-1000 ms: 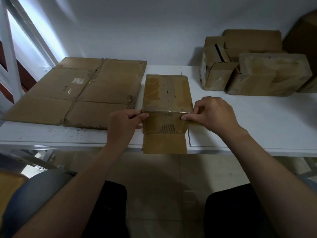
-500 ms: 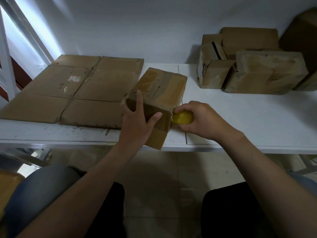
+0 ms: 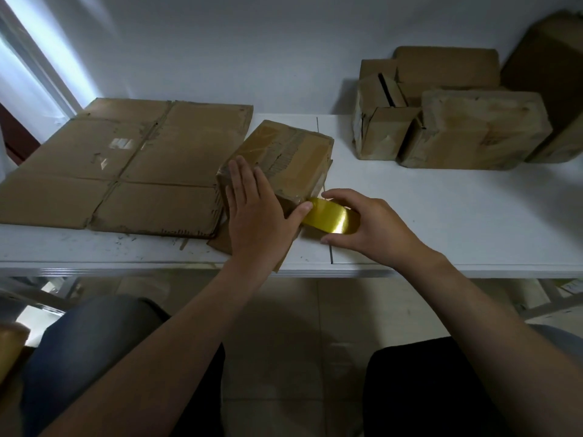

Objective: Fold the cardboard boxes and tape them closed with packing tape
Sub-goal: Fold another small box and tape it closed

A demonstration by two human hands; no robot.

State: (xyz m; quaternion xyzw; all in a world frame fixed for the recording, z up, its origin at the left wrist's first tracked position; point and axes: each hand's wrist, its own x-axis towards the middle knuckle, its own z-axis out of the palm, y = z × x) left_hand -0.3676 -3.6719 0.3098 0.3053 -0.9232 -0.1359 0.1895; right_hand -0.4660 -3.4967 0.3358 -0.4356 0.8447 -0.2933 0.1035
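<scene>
The brown cardboard box [image 3: 293,152] lies on the white desk [image 3: 441,216], its long axis pointing far-right. The left hand [image 3: 252,212] presses spread flat on its near end. The right hand [image 3: 378,228] clasps the shiny yellow tape roll [image 3: 331,219] just right of that end.

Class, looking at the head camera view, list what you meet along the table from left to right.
From left: flattened cardboard sheet → left hand → yellow tape roll → stacked boxes.
</scene>
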